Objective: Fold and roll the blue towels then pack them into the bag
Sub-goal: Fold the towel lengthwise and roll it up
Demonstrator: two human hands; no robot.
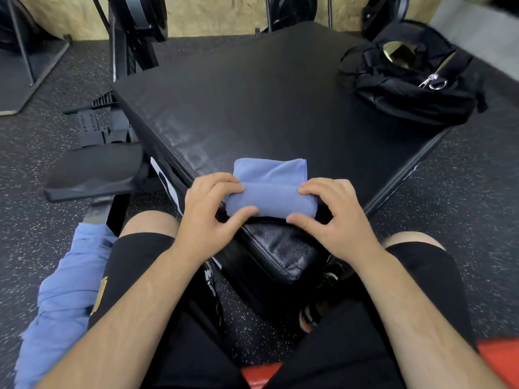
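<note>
A blue towel (269,189) lies at the near corner of a black padded box (266,102), partly rolled, with a flat folded part still showing beyond the roll. My left hand (209,214) grips the roll's left end, fingers on top and thumb in front. My right hand (331,217) grips its right end the same way. A black bag (407,88) sits unzipped at the box's far right corner. More blue towels (64,299) lie crumpled beside my left thigh.
A black bench pad (92,172) stands left of the box. Black gym machine frames (134,35) rise at the back. The floor (477,178) is speckled rubber. My knees in black shorts flank the box's near corner, and a red seat edge (497,357) shows at bottom right.
</note>
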